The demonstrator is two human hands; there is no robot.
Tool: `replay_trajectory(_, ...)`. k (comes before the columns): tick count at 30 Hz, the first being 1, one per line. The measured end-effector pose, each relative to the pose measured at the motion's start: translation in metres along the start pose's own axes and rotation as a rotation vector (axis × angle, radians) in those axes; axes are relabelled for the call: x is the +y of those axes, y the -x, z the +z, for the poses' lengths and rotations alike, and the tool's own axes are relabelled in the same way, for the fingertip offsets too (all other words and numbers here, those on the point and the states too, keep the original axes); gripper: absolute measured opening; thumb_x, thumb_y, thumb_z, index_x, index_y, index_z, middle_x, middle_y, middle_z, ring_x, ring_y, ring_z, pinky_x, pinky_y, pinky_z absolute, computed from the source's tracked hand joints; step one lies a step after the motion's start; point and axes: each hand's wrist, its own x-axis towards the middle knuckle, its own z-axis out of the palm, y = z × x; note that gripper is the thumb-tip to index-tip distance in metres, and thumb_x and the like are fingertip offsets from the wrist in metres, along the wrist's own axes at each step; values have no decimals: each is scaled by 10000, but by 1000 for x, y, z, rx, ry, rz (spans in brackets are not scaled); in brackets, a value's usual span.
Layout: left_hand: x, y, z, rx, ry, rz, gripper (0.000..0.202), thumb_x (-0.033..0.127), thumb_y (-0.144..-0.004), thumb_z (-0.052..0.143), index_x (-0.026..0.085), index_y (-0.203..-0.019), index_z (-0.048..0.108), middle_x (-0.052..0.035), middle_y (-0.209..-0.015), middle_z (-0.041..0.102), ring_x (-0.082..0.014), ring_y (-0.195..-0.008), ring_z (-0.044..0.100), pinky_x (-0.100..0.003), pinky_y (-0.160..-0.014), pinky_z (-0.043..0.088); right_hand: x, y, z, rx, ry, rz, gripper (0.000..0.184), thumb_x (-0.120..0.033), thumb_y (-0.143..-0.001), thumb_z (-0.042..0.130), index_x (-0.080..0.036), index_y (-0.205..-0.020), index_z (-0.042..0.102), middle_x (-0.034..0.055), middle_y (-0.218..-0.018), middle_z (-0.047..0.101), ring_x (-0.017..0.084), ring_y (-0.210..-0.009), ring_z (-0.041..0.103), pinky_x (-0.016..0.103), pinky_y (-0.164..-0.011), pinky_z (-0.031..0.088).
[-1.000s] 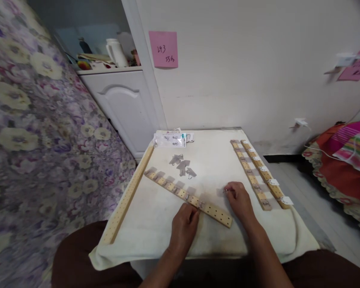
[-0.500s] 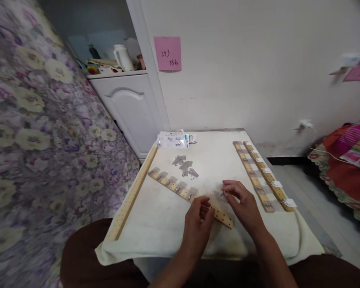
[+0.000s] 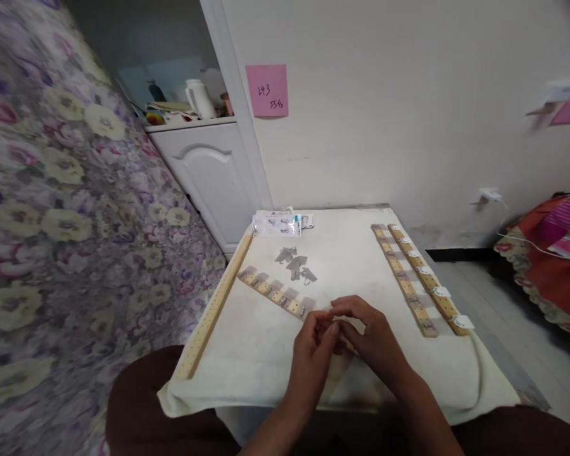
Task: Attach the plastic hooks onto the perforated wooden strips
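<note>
Both hands meet over the right part of a perforated wooden strip (image 3: 291, 306) that lies slantwise on the cloth-covered table. My left hand (image 3: 313, 342) is closed, its curled fingers around the strip there. My right hand (image 3: 368, 326) pinches with thumb and fingers against the left fingertips; the small metal hook with a clear tag it held is now hidden by the fingers. The strip's right end is covered too. Along its visible part sit several small metal pieces with clear tags. Beyond it lies a loose cluster of tagged hooks (image 3: 295, 265).
A bare perforated wooden bar (image 3: 213, 307) runs along the table's left edge. On the right lie a strip with clear tags (image 3: 403, 278) and a strip with white tags (image 3: 430, 282). Clear packets (image 3: 276, 225) rest at the back left. A floral curtain (image 3: 76, 240) hangs at left.
My right hand has moved left, bringing the tagged hook to my left hand at the strip. The fingertips now meet and the hook is out of sight. The view has shifted slightly.
</note>
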Motion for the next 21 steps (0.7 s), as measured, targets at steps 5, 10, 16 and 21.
replay_trajectory(5, -8, -1, 0, 24, 29, -32, 167, 293, -803, 601, 201, -916, 521, 40, -690, 572, -115, -609, 572, -242, -589, 479, -3, 1, 0, -11, -17, 36, 265, -109, -765, 523, -232, -965, 644, 35, -1025, 645, 174, -974, 598, 308, -875, 474)
replay_trajectory(10, -12, 2, -2, 44, 8, -64, 195, 309, -812, 595, 191, -947, 516, 35, -698, 596, -123, -618, 596, -249, -604, 481, 2, 1, -11, -8, -19, 156, 201, -256, -827, 546, -216, -1009, 623, 50, -1028, 644, 185, -950, 604, 318, -851, 473)
replay_trajectory(16, -19, 4, -2, 63, -16, -98, 216, 301, -808, 594, 183, -967, 507, 36, -671, 611, -126, -612, 600, -252, -605, 488, 19, 7, -22, -165, -213, 439, 206, -307, -792, 595, -193, -963, 580, -29, -695, 567, 127, -624, 550, 246, -578, 440)
replay_trajectory(21, -29, 10, 2, 70, 11, -106, 238, 297, -812, 584, 198, -1007, 490, 36, -752, 608, -118, -624, 606, -248, -604, 488, 26, 8, -18, -159, -205, 399, 66, -231, -785, 560, -181, -814, 592, -44, -646, 526, 104, -599, 487, 223, -561, 378)
